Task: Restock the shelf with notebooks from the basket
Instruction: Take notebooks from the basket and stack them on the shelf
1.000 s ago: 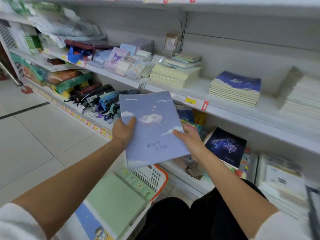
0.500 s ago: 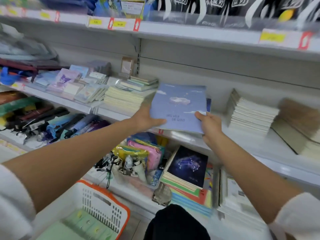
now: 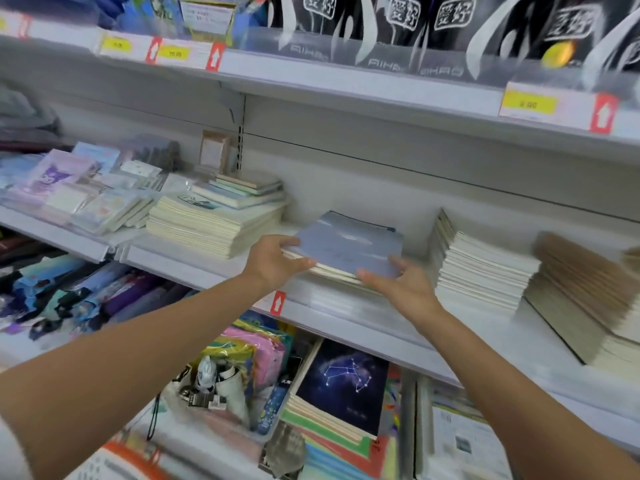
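A pale blue notebook (image 3: 349,245) with a cloud cover lies flat on a short stack of notebooks on the middle shelf (image 3: 346,317). My left hand (image 3: 273,261) grips its front left corner, thumb on the cover. My right hand (image 3: 398,282) holds the front right edge, thumb on top and fingers stretched along the edge below. The white basket with an orange rim (image 3: 128,455) shows only at the bottom left; its contents are out of view.
A cream notebook stack (image 3: 214,223) stands left of the blue one, and a taller white stack (image 3: 481,268) and brown-edged stacks (image 3: 585,292) to the right. The upper shelf (image 3: 346,81) overhangs close above. Below lie a constellation notebook (image 3: 343,389) and pouches (image 3: 249,358).
Both hands carried the blue notebook up from over the basket to the middle shelf and laid it flat on the short stack. My view rose, and most of the basket left the frame.
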{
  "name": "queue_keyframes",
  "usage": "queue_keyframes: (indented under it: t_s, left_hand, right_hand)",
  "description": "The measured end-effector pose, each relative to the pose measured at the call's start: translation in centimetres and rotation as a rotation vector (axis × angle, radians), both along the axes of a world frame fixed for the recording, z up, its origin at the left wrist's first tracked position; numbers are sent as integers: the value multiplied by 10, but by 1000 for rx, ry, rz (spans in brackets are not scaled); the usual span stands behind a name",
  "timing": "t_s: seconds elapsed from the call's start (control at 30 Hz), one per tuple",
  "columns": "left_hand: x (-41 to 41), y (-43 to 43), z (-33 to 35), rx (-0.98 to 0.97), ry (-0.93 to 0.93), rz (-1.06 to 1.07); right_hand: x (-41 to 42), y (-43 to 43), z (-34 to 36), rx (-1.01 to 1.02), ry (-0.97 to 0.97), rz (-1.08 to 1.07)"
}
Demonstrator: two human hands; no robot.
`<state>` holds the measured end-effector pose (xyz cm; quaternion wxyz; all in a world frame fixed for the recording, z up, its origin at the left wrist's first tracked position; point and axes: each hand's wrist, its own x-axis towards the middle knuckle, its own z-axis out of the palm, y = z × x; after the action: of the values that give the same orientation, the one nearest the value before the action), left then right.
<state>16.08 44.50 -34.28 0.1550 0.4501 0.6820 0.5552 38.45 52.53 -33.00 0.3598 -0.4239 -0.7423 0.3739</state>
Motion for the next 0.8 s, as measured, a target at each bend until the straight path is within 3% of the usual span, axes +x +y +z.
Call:
queue_keyframes:
  t_s: [0.07,0.13,0.4,0.8]
  left_hand:
    - [-3,7,-4,20,47,20]
    - [-7,14,-7,24,90,52]
    - [-17,47,-7,39,35,144]
    - [-23,64,-9,60,15,121]
  right_hand:
    - [3,8,-4,210,-300,32]
    - [4,23,-5,269,-403,48]
    - [-8,52,-13,109,-254,104]
    - [-16,73,-24,75,-221,123]
